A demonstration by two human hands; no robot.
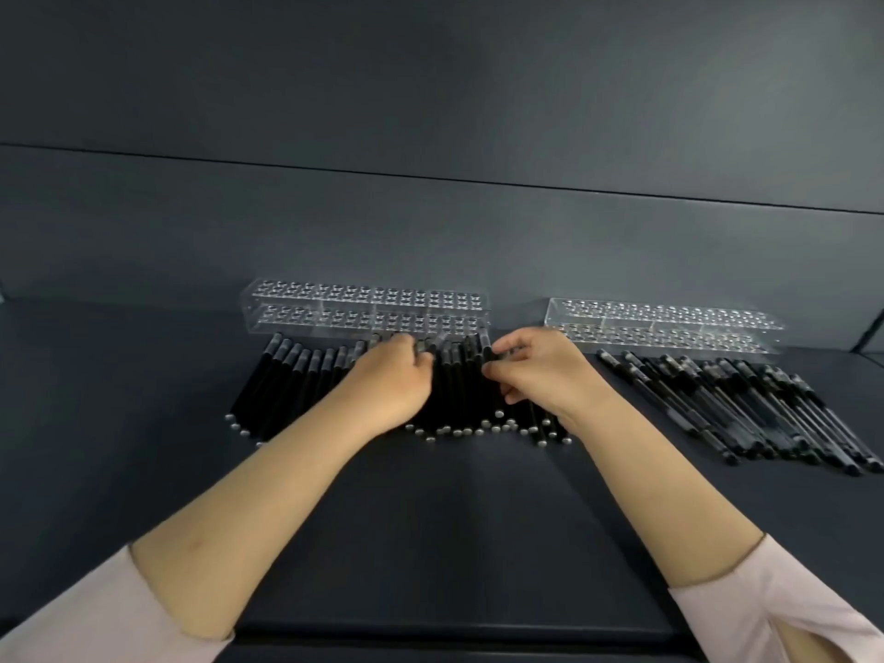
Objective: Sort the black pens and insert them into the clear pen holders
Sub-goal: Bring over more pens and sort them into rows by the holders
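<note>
Right grip [535,370]: thumb and fingertips closed in a pinch on one pen [486,344] at the far edge of the centre pile [292,385]. Left grip [397,380]: fingers curled down into the same pile; holding or only pressing, cannot tell. Left holder [363,308] and right holder [665,325]: unfilled, just behind the piles on the tabletop [445,519]. Second pile [746,409]: at right. Advised: lift singly, steady neighbours, turn upright, align over a hole before lowering.
</note>
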